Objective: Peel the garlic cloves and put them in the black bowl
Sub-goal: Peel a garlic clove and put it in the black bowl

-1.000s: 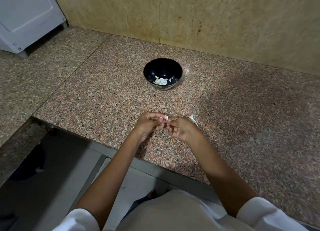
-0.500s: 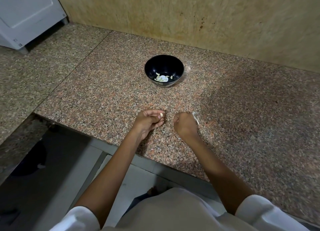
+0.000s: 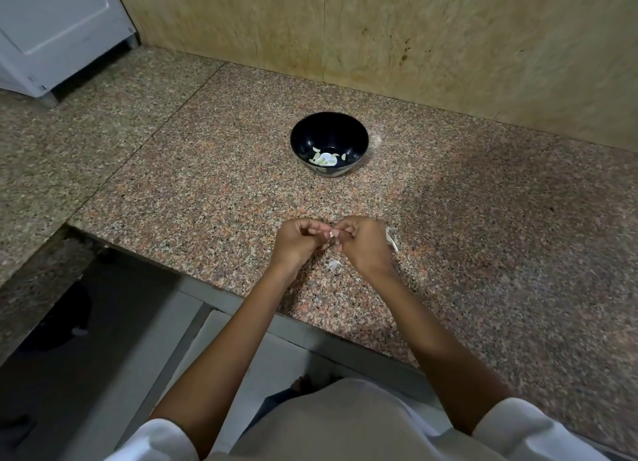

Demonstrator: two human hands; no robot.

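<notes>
A black bowl [image 3: 303,134] stands on the granite counter [image 3: 483,219], holding several pale peeled garlic cloves [image 3: 324,158]. Nearer the counter's front edge my left hand [image 3: 298,241] and my right hand [image 3: 362,243] meet fingertip to fingertip. Both pinch a small garlic clove [image 3: 332,233], which their fingers mostly hide. A scrap of white garlic skin [image 3: 335,264] lies on the counter just below the hands. Another white piece [image 3: 392,241] lies right of my right hand.
A tan wall panel [image 3: 414,46] rises behind the bowl. A white appliance [image 3: 51,29] stands at the far left on a lower grey counter. The counter edge drops to a dark gap and floor at the lower left.
Half a second ago my hands were apart with the left holding the clove; now they have come together again on it. A skin scrap now lies below them.
</notes>
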